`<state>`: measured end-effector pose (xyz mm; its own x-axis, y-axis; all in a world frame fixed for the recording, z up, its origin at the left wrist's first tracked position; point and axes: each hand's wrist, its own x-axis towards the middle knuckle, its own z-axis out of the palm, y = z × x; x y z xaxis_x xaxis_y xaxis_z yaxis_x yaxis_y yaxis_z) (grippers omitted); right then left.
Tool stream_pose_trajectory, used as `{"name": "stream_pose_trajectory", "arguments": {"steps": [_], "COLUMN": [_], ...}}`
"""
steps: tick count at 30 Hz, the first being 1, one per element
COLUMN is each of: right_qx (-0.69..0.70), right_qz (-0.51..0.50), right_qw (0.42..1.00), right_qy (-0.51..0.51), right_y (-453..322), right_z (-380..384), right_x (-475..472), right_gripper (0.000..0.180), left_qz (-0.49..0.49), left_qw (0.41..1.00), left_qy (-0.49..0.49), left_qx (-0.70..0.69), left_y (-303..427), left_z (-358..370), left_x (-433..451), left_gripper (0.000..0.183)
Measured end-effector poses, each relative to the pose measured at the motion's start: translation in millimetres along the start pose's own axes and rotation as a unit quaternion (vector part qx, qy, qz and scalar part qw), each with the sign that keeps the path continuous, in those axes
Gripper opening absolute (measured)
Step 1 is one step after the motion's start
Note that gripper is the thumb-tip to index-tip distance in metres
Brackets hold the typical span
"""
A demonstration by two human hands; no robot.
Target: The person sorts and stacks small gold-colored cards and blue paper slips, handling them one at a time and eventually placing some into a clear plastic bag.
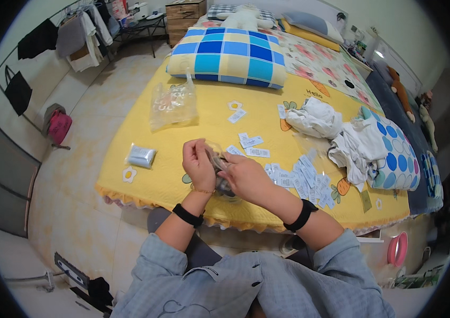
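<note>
Above the near edge of the yellow bedspread (165, 159), my left hand (201, 167) and my right hand (248, 177) meet on a clear plastic bag (227, 189). Fingers of both hands pinch its upper part. Something dark and grey shows through the film, partly hidden by the hands; I cannot tell what it is. To the left lies a small clear packet of grey contents (141, 156). Printed white slips (306, 177) form a loose pile to the right, and several more slips (252, 142) are scattered just beyond my hands.
A clear plastic bag with white pieces (174, 101) sits farther left. Beyond it stands a checked blue and yellow folded quilt (227, 55). Crumpled white cloths (358, 145) and a dotted bundle (396, 159) lie right. Clothes hang on a rack (75, 35) across the floor.
</note>
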<state>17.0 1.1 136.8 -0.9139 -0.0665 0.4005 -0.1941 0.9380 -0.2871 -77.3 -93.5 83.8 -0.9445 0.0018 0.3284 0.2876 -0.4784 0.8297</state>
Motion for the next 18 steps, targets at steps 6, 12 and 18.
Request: {"name": "stream_pose_trajectory", "arguments": {"steps": [6,12,18], "right_qx": [0.052,-0.011,-0.06], "right_qz": [0.02,-0.066,-0.242], "right_qw": [0.998,0.993,0.925], "right_qy": [0.015,0.093,0.285], "right_y": [-8.9,14.0,65.4], "right_z": [-1.0,-3.2,66.4], "right_x": [8.7,56.2,71.1], "right_gripper": [0.01,0.017,0.008], "left_qz": [0.056,0.189,0.241], "left_qw": [0.992,0.971,0.934], "left_qy": [0.077,0.106,-0.079], "left_qx": [0.081,0.098,0.253], "left_y": [4.1,24.6,-12.7], "left_z": [-13.9,-5.4,-57.7], "left_x": [8.6,47.8,38.3], "left_gripper": [0.011,0.013,0.011]}}
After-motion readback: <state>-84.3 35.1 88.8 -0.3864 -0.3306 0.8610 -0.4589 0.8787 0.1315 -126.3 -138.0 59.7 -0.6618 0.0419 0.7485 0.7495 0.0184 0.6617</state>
